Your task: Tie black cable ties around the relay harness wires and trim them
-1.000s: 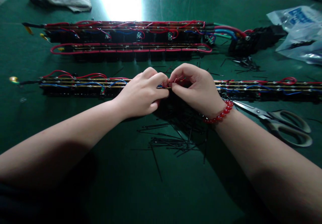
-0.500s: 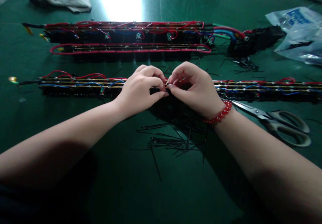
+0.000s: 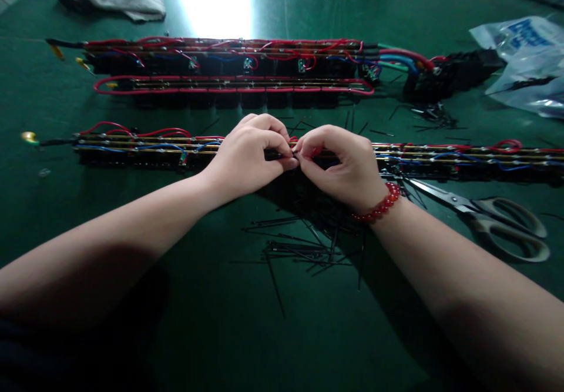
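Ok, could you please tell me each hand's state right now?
Left hand: pinched closed; anything held can't be made out.
Right hand: pinched closed; anything held can't be made out.

Wired assembly: long, narrow, black-bodied. Lies nearly level, long axis nine to three o'clock, far end cut by view edge at three. Brass-coloured strips run lengthwise on top, silvery spots along them. Red wires loop on the twelve o'clock side; blue wires cross the strips. Middle stretch partly hidden.
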`<action>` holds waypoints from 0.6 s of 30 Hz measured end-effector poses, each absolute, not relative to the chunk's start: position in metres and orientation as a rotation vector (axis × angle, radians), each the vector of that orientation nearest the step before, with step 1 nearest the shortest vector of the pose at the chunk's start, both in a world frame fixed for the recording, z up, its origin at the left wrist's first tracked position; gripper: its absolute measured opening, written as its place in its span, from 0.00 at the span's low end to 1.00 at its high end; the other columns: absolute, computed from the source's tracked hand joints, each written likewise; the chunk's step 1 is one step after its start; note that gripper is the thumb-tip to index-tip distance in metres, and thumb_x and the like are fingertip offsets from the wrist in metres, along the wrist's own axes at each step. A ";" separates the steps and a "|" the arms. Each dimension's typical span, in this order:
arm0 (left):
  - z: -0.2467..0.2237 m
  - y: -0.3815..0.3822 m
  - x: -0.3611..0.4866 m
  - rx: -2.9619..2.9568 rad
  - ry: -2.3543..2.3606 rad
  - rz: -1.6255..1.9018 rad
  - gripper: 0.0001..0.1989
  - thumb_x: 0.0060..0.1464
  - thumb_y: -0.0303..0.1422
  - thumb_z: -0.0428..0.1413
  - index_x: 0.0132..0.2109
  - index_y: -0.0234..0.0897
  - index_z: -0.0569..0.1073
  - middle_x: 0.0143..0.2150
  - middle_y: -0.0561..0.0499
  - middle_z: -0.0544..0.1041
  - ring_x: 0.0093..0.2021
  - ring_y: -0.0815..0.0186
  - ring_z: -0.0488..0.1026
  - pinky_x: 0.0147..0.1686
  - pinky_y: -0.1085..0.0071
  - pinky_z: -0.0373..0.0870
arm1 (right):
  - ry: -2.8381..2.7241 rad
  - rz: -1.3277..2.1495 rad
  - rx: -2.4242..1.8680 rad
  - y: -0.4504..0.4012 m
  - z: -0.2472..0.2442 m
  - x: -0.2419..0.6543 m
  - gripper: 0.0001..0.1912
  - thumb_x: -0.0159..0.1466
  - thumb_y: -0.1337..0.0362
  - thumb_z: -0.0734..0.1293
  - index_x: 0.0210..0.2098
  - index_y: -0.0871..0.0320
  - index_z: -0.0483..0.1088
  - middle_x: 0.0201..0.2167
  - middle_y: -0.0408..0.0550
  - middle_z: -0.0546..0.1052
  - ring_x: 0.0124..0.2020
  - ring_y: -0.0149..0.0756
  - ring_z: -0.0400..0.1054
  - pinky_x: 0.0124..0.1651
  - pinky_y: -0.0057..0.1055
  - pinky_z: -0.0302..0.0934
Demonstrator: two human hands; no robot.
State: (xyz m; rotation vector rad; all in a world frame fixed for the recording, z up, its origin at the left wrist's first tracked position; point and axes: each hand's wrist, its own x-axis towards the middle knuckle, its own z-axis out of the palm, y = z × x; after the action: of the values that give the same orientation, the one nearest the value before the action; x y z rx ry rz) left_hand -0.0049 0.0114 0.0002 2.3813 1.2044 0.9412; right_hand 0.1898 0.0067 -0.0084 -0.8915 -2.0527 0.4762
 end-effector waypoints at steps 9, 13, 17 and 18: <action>0.001 0.011 -0.005 2.385 1.227 0.899 0.03 0.51 0.32 0.62 0.30 0.39 0.79 0.40 0.53 0.78 0.43 0.64 0.71 0.49 0.60 0.67 | -2.039 0.493 -0.928 0.006 -0.009 0.190 0.04 0.59 0.69 0.67 0.32 0.55 0.68 0.31 0.42 0.75 0.32 0.32 0.70 0.37 0.32 0.65; 0.001 0.012 -0.006 2.393 1.220 0.869 0.04 0.50 0.32 0.63 0.29 0.38 0.79 0.40 0.52 0.77 0.43 0.63 0.71 0.49 0.60 0.67 | -2.039 0.495 -0.919 0.006 -0.010 0.189 0.05 0.60 0.70 0.66 0.31 0.55 0.67 0.31 0.43 0.75 0.33 0.33 0.70 0.38 0.32 0.65; 0.001 0.013 -0.006 2.381 1.204 0.878 0.04 0.49 0.32 0.63 0.29 0.38 0.78 0.39 0.52 0.77 0.42 0.64 0.71 0.48 0.60 0.68 | -2.047 0.491 -0.902 0.005 -0.010 0.189 0.06 0.60 0.70 0.66 0.29 0.55 0.65 0.30 0.43 0.74 0.34 0.34 0.71 0.38 0.33 0.65; 0.001 0.013 -0.006 2.375 1.201 0.882 0.04 0.49 0.32 0.63 0.28 0.38 0.78 0.39 0.52 0.77 0.42 0.64 0.71 0.48 0.60 0.68 | -2.049 0.492 -0.904 0.005 -0.010 0.189 0.07 0.60 0.70 0.66 0.28 0.55 0.65 0.30 0.43 0.75 0.34 0.34 0.71 0.39 0.33 0.66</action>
State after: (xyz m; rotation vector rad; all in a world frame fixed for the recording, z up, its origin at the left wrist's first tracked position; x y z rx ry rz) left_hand -0.0056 0.0132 0.0014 2.3753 1.2012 0.8818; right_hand 0.1889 0.0049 -0.0098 -0.9038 -2.0490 0.4924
